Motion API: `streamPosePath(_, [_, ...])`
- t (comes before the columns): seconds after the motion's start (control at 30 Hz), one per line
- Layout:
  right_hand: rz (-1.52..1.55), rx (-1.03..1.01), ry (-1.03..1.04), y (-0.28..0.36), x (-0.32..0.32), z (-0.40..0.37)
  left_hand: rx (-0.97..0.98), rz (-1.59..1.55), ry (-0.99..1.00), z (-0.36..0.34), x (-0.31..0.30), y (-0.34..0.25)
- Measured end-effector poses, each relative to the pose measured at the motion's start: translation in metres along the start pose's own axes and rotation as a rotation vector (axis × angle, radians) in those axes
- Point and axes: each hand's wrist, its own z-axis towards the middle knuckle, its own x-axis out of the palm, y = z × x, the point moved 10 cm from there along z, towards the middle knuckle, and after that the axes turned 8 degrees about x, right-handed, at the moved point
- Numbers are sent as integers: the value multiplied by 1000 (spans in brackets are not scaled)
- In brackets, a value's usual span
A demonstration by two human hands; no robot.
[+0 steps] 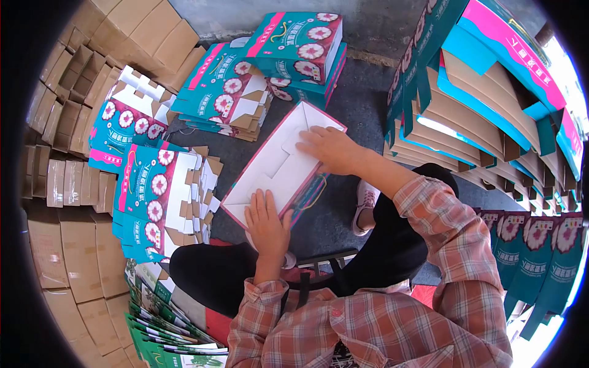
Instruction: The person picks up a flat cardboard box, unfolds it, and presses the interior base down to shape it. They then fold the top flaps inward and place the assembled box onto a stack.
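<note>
A: Two hands are pressing flat here. Our left hand [268,224] is spreading open-palmed on the near end of the half-folded gift carton [276,168], gripping nothing.

B: And our right hand [331,148] is lying open on the far end, on its white inside. We're probably best pressing evenly, so the folds are setting square.

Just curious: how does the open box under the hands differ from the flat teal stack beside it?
The white-lined open cardboard box is folded into shape; the stack of teal flowered cardboard sheets lies flat. The box shows its white inside, the stack its print. Both share teal-and-pink printing.
</note>
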Motion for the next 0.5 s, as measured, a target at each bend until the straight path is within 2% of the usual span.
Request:
streamPosePath(0.4, [-48,14,199,-1,29,12,47,-86,85,1,16,2])
streamPosePath(0.5, [-41,35,319,-3,38,12,25,-61,122,0,19,3])
